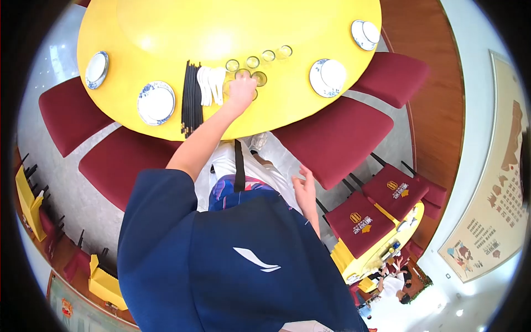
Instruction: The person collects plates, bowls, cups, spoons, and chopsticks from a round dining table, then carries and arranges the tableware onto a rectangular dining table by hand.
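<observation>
My left hand (243, 91) reaches over the yellow table with its fingers closed at the rim of a drinking glass (242, 72); the hand hides part of that glass. Several clear glasses stand around it, among them one glass (259, 78) just right of my fingers and another glass (232, 66) beyond them. Left of the hand lie white spoons (211, 86) side by side, then a row of black chopsticks (192, 99). Low at my side hangs my right hand (306, 191), fingers apart and holding nothing.
White dishes with blue-patterned plates sit along the edge of the yellow table (221, 22), such as one plate (156, 103) at left and one bowl (333, 73) at right. Dark red chairs (337, 135) flank me. Behind are more chairs, another yellow table (359, 265) and people.
</observation>
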`<state>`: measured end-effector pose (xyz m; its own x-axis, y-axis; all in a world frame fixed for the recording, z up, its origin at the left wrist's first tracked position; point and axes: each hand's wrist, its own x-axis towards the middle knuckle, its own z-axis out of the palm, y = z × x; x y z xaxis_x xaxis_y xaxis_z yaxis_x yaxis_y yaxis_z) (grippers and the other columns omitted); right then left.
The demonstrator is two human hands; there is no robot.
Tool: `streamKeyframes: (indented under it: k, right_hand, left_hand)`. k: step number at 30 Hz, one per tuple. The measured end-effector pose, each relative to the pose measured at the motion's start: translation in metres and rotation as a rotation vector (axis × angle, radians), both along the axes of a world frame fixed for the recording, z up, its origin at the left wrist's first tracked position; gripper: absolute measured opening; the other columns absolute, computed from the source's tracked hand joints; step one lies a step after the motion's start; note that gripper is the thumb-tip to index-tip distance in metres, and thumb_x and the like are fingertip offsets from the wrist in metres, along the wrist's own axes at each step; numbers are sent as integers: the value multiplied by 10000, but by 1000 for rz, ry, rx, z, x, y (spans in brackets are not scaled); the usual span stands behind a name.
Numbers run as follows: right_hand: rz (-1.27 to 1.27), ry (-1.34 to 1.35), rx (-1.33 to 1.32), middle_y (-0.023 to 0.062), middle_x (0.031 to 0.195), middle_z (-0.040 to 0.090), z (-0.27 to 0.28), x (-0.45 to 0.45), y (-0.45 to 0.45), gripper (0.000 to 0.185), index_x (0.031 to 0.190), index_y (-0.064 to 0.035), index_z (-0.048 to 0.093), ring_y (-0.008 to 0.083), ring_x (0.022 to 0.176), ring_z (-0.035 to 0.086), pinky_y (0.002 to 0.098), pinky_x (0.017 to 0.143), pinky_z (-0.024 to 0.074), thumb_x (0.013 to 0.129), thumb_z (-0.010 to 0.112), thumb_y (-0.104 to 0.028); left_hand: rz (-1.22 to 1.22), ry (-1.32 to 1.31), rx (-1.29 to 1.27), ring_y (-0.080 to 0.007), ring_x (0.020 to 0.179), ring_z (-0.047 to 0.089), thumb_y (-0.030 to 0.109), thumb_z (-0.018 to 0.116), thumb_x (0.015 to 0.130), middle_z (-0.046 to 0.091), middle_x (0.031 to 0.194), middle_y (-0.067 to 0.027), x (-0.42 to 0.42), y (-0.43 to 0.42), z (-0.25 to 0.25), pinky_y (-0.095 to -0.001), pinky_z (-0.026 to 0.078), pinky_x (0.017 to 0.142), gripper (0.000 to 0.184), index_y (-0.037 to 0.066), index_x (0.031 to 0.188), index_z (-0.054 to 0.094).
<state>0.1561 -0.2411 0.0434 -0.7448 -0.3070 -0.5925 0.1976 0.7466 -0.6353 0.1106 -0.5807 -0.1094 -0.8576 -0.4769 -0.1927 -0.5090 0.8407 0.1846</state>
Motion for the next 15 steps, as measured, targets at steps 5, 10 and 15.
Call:
streamKeyframes:
  k: [5, 10, 15]
  right_hand:
    - [77, 38, 2, 179, 1273, 491, 1, 21, 23, 473, 1326, -61, 467, 209, 987, 613, 351, 855, 483, 900, 609, -211]
    - [153, 51, -23, 177, 1297, 485, -6, 28, 68, 463, 1310, -65, 485, 244, 1019, 629, 360, 844, 500, 893, 621, -215]
    - [285, 179, -134, 198, 1230, 509, -48, 19, 122, 423, 1280, -50, 502, 255, 950, 639, 347, 767, 533, 895, 613, -184]
  left_hand:
    - [33, 13, -7, -275, 967, 618, 108, 595, 808, 635, 1008, -123, -7, 6, 9, -369, 552, 668, 175, 101, 973, 654]
    - [23, 249, -137, -312, 845, 653, 96, 594, 791, 642, 843, -145, 14, 18, 39, -407, 557, 668, 178, 72, 966, 616]
    - [89, 247, -217, -319, 856, 650, 140, 609, 807, 642, 879, -161, 78, 62, 85, -402, 546, 668, 219, 65, 1013, 611]
